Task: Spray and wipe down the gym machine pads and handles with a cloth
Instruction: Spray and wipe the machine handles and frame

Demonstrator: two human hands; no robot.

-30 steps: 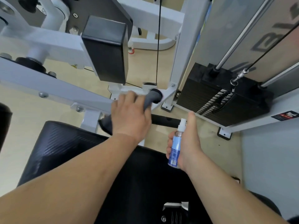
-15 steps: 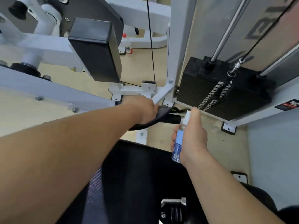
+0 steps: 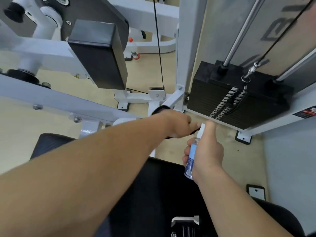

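Black weight stack [image 3: 239, 100] at 2 o'clock, black cable [image 3: 158, 48] at 12, red-capped bottle [image 3: 133, 47] on beige floor [image 3: 17, 134] at 11.

Left hand [image 3: 177, 124] is reaching out over the black seat pad [image 3: 153, 194], gripping a dark cloth [image 3: 195, 131] that is mostly hidden under the fingers. Right hand [image 3: 205, 151] is holding a small blue spray bottle [image 3: 190, 159] upright just right of it, forefinger resting on the white nozzle.

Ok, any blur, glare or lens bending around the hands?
Head view: wide lens makes the white steel upright and chrome guide rod lean apart; head view, right edge: smeared, black-and-red warning sticker unreadable; head view: even light, slight sheen on the white frame tube; head view: left hand holding the dark cloth and right hand gripping the blue-labelled spray bottle fairly sharp, print illegible.
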